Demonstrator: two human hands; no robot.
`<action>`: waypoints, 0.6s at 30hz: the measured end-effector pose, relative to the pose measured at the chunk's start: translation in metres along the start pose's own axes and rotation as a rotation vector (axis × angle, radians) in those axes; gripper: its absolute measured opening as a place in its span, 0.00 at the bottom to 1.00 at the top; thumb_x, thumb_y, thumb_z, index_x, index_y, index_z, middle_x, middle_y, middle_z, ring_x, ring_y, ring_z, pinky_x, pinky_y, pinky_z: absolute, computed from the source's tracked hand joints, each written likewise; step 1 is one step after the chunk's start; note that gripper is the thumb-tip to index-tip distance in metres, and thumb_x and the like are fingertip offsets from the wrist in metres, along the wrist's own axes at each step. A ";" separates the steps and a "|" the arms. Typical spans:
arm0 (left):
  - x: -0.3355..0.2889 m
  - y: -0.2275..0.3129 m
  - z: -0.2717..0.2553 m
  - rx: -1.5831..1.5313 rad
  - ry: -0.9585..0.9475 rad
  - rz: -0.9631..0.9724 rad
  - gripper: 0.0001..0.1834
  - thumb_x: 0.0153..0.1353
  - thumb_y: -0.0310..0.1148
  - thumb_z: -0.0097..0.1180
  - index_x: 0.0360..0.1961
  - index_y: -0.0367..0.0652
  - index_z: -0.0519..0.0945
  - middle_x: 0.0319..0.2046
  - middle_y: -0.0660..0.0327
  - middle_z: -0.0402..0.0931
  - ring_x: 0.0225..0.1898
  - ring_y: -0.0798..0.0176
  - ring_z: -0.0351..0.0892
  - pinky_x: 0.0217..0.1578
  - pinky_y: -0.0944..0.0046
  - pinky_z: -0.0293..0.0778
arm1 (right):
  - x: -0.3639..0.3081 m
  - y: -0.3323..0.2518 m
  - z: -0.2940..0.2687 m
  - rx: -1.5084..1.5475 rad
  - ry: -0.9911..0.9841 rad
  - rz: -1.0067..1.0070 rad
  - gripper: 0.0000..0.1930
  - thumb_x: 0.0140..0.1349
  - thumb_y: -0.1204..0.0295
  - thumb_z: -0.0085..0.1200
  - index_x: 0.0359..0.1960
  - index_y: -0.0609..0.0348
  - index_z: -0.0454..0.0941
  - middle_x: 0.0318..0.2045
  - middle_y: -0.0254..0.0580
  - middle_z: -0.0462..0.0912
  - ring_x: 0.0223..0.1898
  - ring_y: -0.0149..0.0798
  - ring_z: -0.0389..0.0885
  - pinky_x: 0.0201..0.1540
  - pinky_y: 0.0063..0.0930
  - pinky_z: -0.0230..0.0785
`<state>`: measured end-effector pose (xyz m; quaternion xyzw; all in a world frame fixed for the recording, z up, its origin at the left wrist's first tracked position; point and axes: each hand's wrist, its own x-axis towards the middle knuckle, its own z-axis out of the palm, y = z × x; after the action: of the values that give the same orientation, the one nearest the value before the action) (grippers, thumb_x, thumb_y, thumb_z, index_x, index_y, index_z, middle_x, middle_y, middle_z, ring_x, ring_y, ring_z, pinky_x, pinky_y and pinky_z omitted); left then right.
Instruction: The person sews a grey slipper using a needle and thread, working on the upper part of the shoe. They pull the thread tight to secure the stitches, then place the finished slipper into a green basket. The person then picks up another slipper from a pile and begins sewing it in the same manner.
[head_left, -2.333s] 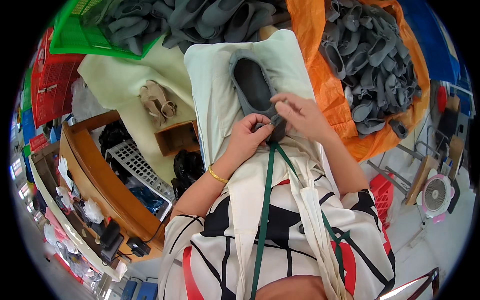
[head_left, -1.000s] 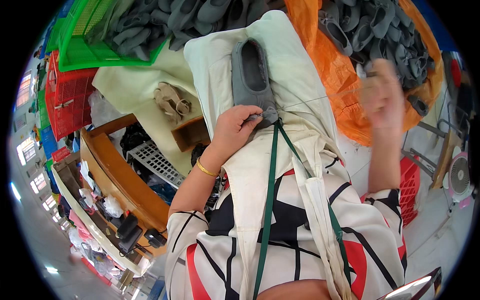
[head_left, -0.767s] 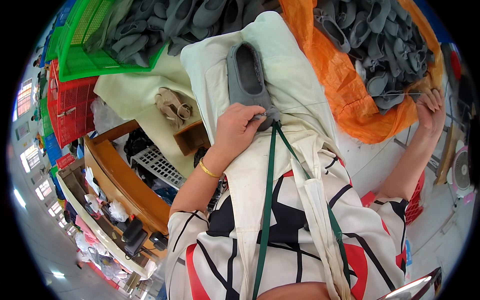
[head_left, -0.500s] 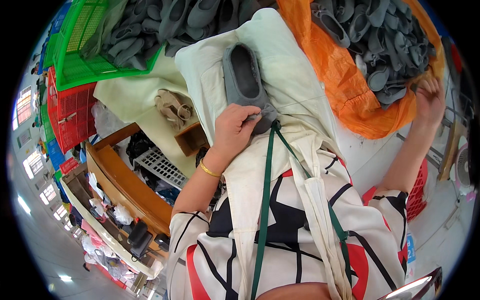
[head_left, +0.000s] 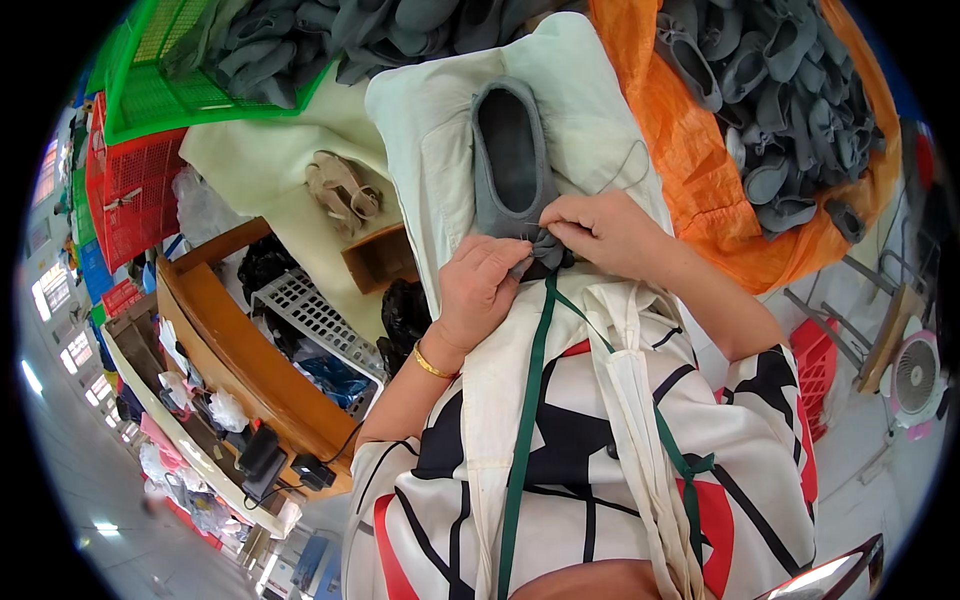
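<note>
So both hands are bunched up at the heel end of a grey slipper (head_left: 507, 160) that lies on a pale cloth (head_left: 430, 120) over the lap, just above the middle of the frame. The left hand (head_left: 478, 290) is clenched on the gathered heel fabric, and the right hand (head_left: 600, 232) pinches the same spot from the other side, fingers closed tight on it. There's a thin thread (head_left: 625, 165) looping off to the right of the shoe, so I'd guess it's hand stitching, though I can't actually make out a needle. As for progress: this shoe looks mid-stitch at the heel, and there's a lot of the same grey shoes around, so I'd say plenty is left, but I can't tell which pile is done. The green crate (head_left: 170, 70) at the upper left is stuffed with grey slippers, and the orange sack (head_left: 680, 170) at the upper right holds another big heap (head_left: 790, 110) of them. A red crate (head_left: 120, 190) sits at the left edge, contents hard to see. A pair of beige sandals (head_left: 342, 190) lies on cream fabric left of the lap.
</note>
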<state>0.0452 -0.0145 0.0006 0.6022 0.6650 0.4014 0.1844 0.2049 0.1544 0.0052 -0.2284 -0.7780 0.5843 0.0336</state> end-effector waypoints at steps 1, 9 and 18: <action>-0.001 0.000 0.000 0.012 0.009 0.005 0.20 0.42 0.17 0.66 0.40 0.44 0.82 0.35 0.59 0.83 0.36 0.54 0.81 0.36 0.60 0.77 | 0.001 0.000 0.001 -0.058 0.000 -0.032 0.06 0.61 0.71 0.55 0.38 0.55 0.80 0.26 0.45 0.82 0.26 0.47 0.82 0.32 0.35 0.73; 0.001 0.000 -0.001 0.053 0.048 0.044 0.20 0.40 0.17 0.66 0.39 0.43 0.83 0.35 0.59 0.84 0.37 0.54 0.82 0.37 0.61 0.79 | 0.004 -0.005 0.001 -0.180 -0.025 -0.053 0.07 0.60 0.71 0.54 0.38 0.55 0.81 0.26 0.48 0.82 0.29 0.53 0.81 0.33 0.40 0.74; 0.002 0.001 -0.003 0.066 0.041 0.033 0.16 0.45 0.18 0.68 0.37 0.41 0.83 0.34 0.59 0.84 0.37 0.54 0.84 0.39 0.61 0.80 | 0.006 -0.012 -0.001 -0.220 -0.043 -0.032 0.07 0.60 0.71 0.53 0.38 0.55 0.81 0.26 0.49 0.82 0.29 0.54 0.81 0.33 0.42 0.74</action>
<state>0.0433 -0.0133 0.0038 0.6105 0.6714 0.3947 0.1440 0.1961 0.1550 0.0148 -0.2055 -0.8416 0.4995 0.0010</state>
